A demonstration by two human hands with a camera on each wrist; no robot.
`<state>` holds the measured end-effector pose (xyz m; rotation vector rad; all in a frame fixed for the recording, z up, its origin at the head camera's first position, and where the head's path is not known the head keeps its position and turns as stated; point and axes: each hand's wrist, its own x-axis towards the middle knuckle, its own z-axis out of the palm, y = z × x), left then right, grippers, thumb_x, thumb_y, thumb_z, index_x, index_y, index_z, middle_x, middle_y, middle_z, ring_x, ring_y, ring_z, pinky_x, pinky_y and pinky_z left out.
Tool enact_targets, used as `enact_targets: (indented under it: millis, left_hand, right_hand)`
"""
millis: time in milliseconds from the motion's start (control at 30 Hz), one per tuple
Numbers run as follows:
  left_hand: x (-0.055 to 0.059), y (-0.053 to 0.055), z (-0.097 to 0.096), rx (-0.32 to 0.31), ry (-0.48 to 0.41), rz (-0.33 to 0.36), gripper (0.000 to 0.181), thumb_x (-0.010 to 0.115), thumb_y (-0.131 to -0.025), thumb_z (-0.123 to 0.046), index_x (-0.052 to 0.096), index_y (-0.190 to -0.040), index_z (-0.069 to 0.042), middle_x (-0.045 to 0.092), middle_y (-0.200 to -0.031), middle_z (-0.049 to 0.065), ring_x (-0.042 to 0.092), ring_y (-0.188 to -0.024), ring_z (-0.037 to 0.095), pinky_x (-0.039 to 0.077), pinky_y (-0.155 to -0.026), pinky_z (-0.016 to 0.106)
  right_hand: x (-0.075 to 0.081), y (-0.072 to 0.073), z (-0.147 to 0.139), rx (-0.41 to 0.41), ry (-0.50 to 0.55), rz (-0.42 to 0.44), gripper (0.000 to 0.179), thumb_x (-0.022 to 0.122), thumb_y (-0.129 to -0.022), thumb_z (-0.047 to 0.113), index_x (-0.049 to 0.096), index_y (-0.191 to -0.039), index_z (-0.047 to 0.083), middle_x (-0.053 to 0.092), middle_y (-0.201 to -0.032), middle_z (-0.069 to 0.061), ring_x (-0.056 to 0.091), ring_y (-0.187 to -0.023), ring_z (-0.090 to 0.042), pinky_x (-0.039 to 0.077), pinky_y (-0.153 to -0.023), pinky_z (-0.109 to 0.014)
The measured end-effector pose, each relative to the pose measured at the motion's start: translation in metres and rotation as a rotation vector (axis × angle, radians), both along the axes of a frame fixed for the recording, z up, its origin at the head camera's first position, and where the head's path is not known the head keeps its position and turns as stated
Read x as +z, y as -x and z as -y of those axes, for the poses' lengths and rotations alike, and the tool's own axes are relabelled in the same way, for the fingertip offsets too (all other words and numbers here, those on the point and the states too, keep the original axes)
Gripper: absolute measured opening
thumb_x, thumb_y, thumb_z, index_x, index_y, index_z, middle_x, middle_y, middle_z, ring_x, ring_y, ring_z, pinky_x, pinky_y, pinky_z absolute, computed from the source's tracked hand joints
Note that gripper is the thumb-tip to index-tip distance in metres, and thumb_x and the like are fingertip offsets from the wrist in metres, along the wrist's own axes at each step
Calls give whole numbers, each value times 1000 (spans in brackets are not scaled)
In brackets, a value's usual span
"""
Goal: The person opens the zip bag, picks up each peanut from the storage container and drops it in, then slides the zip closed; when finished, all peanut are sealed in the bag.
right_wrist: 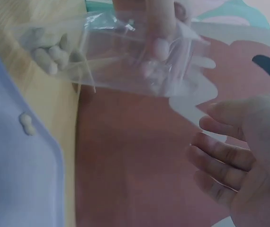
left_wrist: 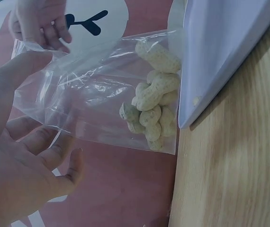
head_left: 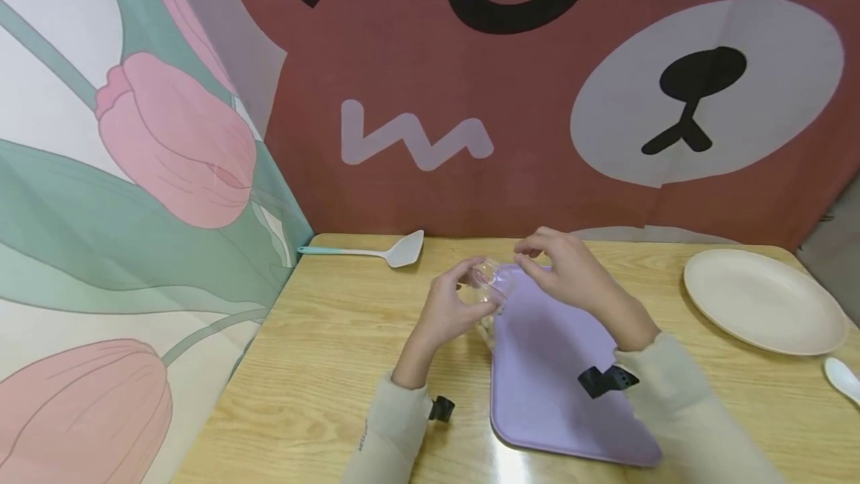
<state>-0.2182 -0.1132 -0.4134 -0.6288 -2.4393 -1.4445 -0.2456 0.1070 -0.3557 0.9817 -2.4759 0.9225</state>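
Note:
My left hand (head_left: 449,306) holds a clear plastic bag (head_left: 494,282) near its mouth, thumb on one side and fingers on the other. Several unshelled peanuts (left_wrist: 156,92) lie bunched at the bag's lower end, which hangs beside the lilac tray (head_left: 551,387). To the right of the bag's mouth, my right hand (head_left: 571,269) is raised apart from it, fingers loosely bent and holding nothing. A single peanut (right_wrist: 27,124) lies on the tray in the right wrist view; my hand and arm partly cover the tray in the head view.
A white spatula (head_left: 403,250) with a turquoise handle lies at the back left of the wooden table (head_left: 302,364). At the right are a large cream oval plate (head_left: 759,301) and a white spoon (head_left: 841,378). A printed cloth (head_left: 416,200) hangs behind the table.

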Motion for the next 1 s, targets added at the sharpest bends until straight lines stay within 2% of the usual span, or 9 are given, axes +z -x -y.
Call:
enact_targets:
  millis: [167, 400, 700, 867, 1000]
  left_hand:
    - [0, 1, 2, -1, -19, -4, 61, 81, -78, -14, 59, -134, -1, 67, -93, 3, 61, -88, 17, 51, -90, 45]
    - [0, 1, 4, 2, -13, -5, 61, 81, -78, -14, 59, -134, -2, 66, -92, 2, 60, -88, 15, 50, -89, 44]
    - [1, 0, 8, 4, -11, -5, 62, 81, -78, -14, 58, -134, -2, 67, -94, 1, 60, -89, 15, 49, -89, 47]
    - [2, 2, 9, -2, -11, 0, 62, 81, -77, -13, 58, -134, -3, 67, -94, 2, 60, -89, 15, 48, -89, 45]
    - [3, 3, 10, 6, -8, 2, 62, 80, -78, -13, 58, -135, -3, 67, -94, 2, 60, -89, 14, 49, -89, 44]
  right_hand:
    - [-11, 5, -3, -19, 1, 58, 11, 70, -90, 7, 74, -100, 2, 67, -92, -5, 64, -86, -24, 52, -75, -44]
    - [-31, 15, -3, -32, -55, 106, 16, 71, -87, 5, 73, -102, 0, 69, -94, -9, 64, -87, -29, 52, -77, -47]
    - [-71, 29, 2, -37, -122, 201, 17, 74, -84, 6, 73, -99, -2, 67, -92, -10, 63, -83, -28, 52, -72, -44]
    - [-95, 33, 8, -17, -128, 257, 14, 73, -82, 4, 73, -95, 0, 68, -90, -10, 63, -81, -27, 53, -71, -43]
    - [-107, 34, 17, -4, -113, 297, 12, 76, -79, 5, 73, -90, 4, 66, -83, -8, 61, -75, -23, 51, -67, -40]
